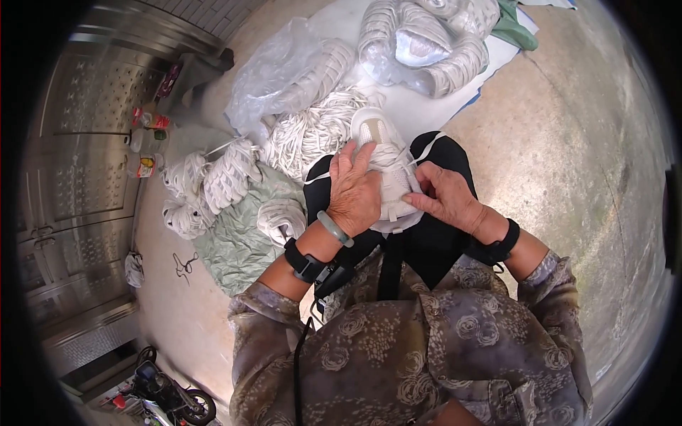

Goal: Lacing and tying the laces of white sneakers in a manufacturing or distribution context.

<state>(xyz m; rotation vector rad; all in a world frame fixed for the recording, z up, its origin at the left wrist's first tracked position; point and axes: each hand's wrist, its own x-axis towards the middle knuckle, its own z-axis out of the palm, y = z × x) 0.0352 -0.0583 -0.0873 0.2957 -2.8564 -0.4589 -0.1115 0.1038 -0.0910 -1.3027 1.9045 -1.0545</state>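
A white sneaker (389,170) rests on my lap, toe pointing away from me, with flat white laces threaded across its front. My left hand (353,190) grips the shoe from its left side, fingertips bent over the lacing. On the opposite side my right hand (449,197) is closed, its thumb pressed to the shoe's edge near the heel; whether a lace is also between its fingers I cannot tell. One loose white lace end (428,148) sticks out right of the shoe over my dark-clad knee, and another lies to the left, by my left hand.
A heap of white laces (312,135) lies beyond my left knee. Clear plastic bags (266,71) and bundled white shoe parts (455,74) sit farther off. Lace bundles (231,174) surround a green sheet (238,245) at left. A metal door (85,177) and a motorcycle (170,390) stand left.
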